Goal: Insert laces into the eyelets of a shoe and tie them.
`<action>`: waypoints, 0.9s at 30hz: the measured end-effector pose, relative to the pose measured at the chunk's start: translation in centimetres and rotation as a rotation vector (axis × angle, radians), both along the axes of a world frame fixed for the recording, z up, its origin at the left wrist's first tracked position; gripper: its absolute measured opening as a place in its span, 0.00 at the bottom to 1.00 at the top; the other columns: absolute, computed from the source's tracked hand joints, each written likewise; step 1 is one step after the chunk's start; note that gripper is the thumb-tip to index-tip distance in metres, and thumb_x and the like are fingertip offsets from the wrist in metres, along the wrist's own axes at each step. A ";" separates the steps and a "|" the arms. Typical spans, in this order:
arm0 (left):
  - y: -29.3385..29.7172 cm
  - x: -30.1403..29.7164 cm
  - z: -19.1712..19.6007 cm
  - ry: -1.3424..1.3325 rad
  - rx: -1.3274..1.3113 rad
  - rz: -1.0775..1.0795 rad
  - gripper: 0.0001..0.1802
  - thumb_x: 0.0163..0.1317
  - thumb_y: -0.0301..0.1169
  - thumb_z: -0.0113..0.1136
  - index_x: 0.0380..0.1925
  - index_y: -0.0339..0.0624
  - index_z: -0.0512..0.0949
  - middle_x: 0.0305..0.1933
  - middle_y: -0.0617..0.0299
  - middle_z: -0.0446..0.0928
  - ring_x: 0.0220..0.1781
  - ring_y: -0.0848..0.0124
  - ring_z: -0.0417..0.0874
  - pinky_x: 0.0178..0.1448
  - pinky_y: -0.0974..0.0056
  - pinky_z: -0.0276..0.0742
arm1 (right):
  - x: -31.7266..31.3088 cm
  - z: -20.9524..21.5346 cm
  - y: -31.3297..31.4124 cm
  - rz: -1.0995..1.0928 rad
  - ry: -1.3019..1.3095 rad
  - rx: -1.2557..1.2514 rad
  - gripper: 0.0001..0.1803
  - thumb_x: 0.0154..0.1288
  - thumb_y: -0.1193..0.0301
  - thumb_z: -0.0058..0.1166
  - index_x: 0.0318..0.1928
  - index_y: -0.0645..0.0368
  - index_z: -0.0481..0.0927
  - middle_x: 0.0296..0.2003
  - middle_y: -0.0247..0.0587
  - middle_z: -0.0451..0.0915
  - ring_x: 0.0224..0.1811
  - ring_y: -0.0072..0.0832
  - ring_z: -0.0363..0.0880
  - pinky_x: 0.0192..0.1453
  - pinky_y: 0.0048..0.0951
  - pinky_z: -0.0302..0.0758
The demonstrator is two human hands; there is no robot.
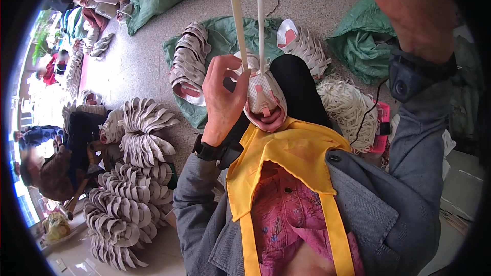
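At the shoe's (260,93) nine o'clock, the left hand's (223,98) grip is nearly closed beside the laces (260,15), hold unclear; the right hand's (409,10), toward two o'clock, I cannot tell.

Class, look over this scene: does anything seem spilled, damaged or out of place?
Only the heap of white cords at the person's right stands out: it lies loose and tangled, while the shoe uppers on the green sheet sit in nested rows. Nothing looks spilled or damaged.
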State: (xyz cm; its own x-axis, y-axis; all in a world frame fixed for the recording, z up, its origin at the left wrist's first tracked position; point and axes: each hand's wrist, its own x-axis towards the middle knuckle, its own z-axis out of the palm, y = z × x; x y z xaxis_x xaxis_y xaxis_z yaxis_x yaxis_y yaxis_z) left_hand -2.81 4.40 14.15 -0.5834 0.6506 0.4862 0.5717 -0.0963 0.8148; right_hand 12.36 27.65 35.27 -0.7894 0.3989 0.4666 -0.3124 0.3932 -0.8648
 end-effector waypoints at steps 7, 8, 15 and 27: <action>0.6 0.7 0.6 -0.097 0.044 -0.104 0.11 0.63 0.19 0.66 0.43 0.35 0.74 0.43 0.57 0.80 0.43 0.70 0.82 0.48 0.65 0.79 | -1.0 -0.3 -0.2 0.017 -0.004 0.009 0.08 0.76 0.71 0.55 0.44 0.65 0.79 0.26 0.29 0.74 0.20 0.11 0.68 0.23 0.14 0.65; 0.7 0.7 1.7 -0.160 0.092 -0.145 0.11 0.65 0.19 0.65 0.44 0.35 0.74 0.43 0.57 0.80 0.44 0.70 0.82 0.49 0.65 0.79 | -1.1 -0.3 -0.3 0.020 -0.007 0.010 0.08 0.76 0.71 0.55 0.44 0.65 0.79 0.26 0.29 0.74 0.20 0.11 0.68 0.23 0.14 0.65; 1.2 -0.2 12.1 -0.237 0.397 -0.388 0.06 0.79 0.29 0.51 0.50 0.40 0.71 0.42 0.55 0.81 0.45 0.69 0.81 0.52 0.61 0.77 | -2.0 -0.4 0.1 0.024 -0.007 0.016 0.08 0.76 0.71 0.55 0.44 0.65 0.79 0.26 0.29 0.75 0.21 0.11 0.69 0.23 0.15 0.66; 2.7 -2.8 14.7 -0.116 0.385 -0.486 0.14 0.79 0.32 0.51 0.59 0.39 0.73 0.47 0.52 0.82 0.45 0.69 0.82 0.49 0.62 0.78 | -2.7 -0.8 0.7 0.043 -0.005 0.043 0.08 0.76 0.71 0.55 0.45 0.66 0.80 0.27 0.30 0.76 0.21 0.12 0.71 0.23 0.15 0.68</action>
State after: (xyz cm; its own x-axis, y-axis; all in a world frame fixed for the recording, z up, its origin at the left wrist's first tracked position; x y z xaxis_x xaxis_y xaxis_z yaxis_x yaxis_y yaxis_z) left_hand -5.59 7.05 28.86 -0.3278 0.6455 0.6899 0.2988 -0.6219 0.7239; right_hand 9.68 28.33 34.45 -0.8076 0.3446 0.4785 -0.3253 0.4165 -0.8489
